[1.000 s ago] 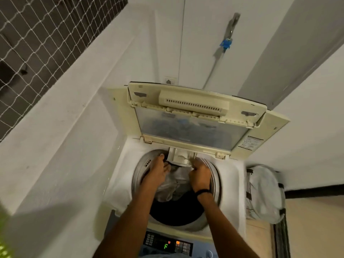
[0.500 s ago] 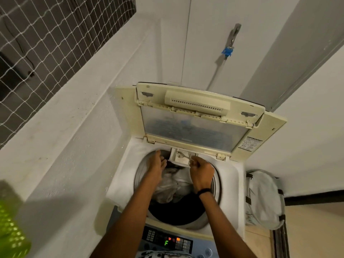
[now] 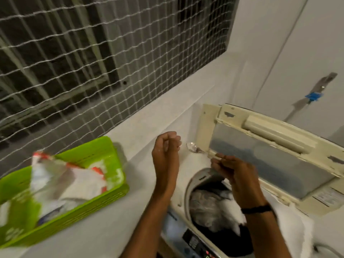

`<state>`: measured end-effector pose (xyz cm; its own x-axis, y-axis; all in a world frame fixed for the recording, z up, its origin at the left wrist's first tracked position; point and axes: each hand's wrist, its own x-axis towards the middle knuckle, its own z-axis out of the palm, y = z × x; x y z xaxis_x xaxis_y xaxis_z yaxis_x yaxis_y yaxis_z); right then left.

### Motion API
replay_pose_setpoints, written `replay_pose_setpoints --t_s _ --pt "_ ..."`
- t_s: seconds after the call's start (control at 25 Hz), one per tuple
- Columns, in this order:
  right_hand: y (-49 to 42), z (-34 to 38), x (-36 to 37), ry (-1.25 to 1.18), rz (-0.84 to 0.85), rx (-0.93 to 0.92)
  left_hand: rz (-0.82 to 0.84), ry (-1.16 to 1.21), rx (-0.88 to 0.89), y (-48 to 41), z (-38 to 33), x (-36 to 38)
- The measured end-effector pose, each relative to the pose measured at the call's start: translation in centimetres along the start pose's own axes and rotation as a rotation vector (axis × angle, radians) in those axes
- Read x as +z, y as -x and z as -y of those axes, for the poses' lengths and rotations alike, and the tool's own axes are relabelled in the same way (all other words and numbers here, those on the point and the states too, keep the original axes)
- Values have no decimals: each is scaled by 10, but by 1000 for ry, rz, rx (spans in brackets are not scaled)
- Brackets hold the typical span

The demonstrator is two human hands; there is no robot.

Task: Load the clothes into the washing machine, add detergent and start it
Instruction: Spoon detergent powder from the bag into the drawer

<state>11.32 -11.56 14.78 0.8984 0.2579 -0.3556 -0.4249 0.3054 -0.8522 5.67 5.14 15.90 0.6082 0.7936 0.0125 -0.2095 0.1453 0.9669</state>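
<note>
Detergent bag (image 3: 81, 181) in green basket (image 3: 89, 146), lying off to the left of both hands. Nearer left hand (image 3: 165, 153), clenched, empty. Right hand (image 3: 236, 174) curled; cannot tell if holding anything.

Basket (image 3: 83, 216) on ledge (image 3: 104, 235) L of washer (image 3: 179, 202), pouch (image 3: 74, 181) in it, clothes (image 3: 210, 207) in drum (image 3: 193, 183), lid (image 3: 270, 164) behind

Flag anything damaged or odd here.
The raised lid has dark chipped patches on its cream frame, near the top left corner and at the right edge. The basket is too blurred to judge.
</note>
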Motion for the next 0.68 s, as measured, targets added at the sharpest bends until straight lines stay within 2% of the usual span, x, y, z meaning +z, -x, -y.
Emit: replay_pose_setpoints --t_s 0.12,0.24,0.32,0.4,0.56,0.68 --pt "18 9 64 100 231 57 -117 -27 147 6 -53 -49" --pt "33 5 125 228 450 31 -233 -129 276 16 -95 -102" --pt "41 -9 167 295 587 0 -346 -236 308 18 -113 -139" --pt "45 -31 207 413 647 -7 -454 -324 304 17 -123 -173" --pt "56 -73 263 1099 725 -243 -579 -407 266 14 -130 -225" --pt "70 -88 270 1381 674 -384 -600 -457 240 14 -127 -241"
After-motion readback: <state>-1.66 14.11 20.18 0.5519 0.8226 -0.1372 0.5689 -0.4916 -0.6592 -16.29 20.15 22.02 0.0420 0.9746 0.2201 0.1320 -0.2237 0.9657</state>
